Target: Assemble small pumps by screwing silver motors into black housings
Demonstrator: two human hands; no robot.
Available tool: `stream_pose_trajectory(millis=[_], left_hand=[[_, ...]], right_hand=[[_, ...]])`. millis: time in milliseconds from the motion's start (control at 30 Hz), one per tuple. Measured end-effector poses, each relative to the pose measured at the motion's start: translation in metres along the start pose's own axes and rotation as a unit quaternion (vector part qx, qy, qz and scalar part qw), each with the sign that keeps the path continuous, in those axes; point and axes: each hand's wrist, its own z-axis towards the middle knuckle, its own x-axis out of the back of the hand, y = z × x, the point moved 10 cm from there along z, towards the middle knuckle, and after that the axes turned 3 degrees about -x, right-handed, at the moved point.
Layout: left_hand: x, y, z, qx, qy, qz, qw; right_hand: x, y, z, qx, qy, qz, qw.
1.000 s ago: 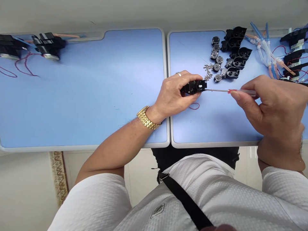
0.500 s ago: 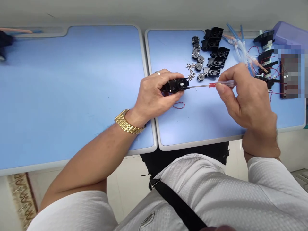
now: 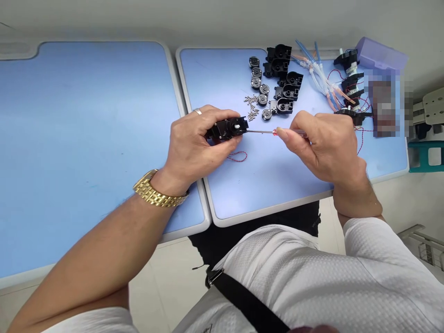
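Black plastic housing (image 3: 225, 130), white central hub

On your desk (image 3: 222, 194), screws (image 3: 252, 107) lie beside the round parts (image 3: 255, 82), near your left hand (image 3: 197, 143); housings (image 3: 287, 91) sit right of those parts, tubing (image 3: 321, 76) beyond, and a wire loop (image 3: 237, 157) just before that hand.

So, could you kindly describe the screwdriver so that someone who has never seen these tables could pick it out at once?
On the right-hand blue table, find the person's right hand. It pinches a slim screwdriver with a red collar and clear handle, aimed at the black plastic housing in the left hand. Its long metal shaft sets it apart from the short loose screws nearby.
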Motion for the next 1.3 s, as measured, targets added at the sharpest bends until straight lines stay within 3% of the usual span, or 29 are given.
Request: stream_pose_trajectory(millis=[167, 267, 367, 433, 567, 700, 867, 1000, 1167, 1300], left_hand=[[-0.004, -0.012, -0.003, 0.015, -0.015, -0.001, 1.000], [-0.002, -0.005, -0.003, -0.054, 0.022, -0.011, 0.998], [-0.004, -0.011, -0.002, -0.014, 0.018, 0.003, 1.000], [0.000, -0.001, -0.001, -0.035, 0.026, -0.004, 0.999], [-0.003, 0.000, -0.001, 0.020, -0.029, 0.020, 0.999], [-0.004, -0.002, -0.001, 0.026, -0.037, 0.031, 0.999], [-0.001, -0.002, 0.000, -0.006, -0.001, 0.012, 1.000], [0.001, -0.001, 0.001, 0.004, 0.007, 0.019, 1.000], [0.001, -0.004, 0.000, 0.012, 0.009, 0.035, 0.999], [0.000, -0.003, -0.001, -0.026, 0.027, 0.024, 0.999]], right_hand=[[0.000, 0.001, 0.001, -0.007, -0.010, 0.028, 1.000], [0.001, -0.001, 0.002, -0.007, -0.022, 0.055, 0.998], [0.004, -0.002, 0.003, -0.003, -0.012, 0.068, 0.998], [0.006, -0.003, 0.003, 0.004, 0.003, 0.063, 0.998], [0.008, -0.007, 0.003, 0.021, 0.021, 0.039, 0.999], [0.004, -0.004, 0.003, 0.012, 0.011, 0.014, 1.000], [0.000, 0.001, 0.002, -0.002, -0.003, 0.000, 1.000], [-0.002, 0.002, 0.000, -0.013, -0.015, 0.007, 1.000], [0.001, -0.006, 0.001, 0.005, -0.021, 0.062, 0.998], [0.003, -0.012, 0.002, 0.017, -0.026, 0.086, 0.996]])
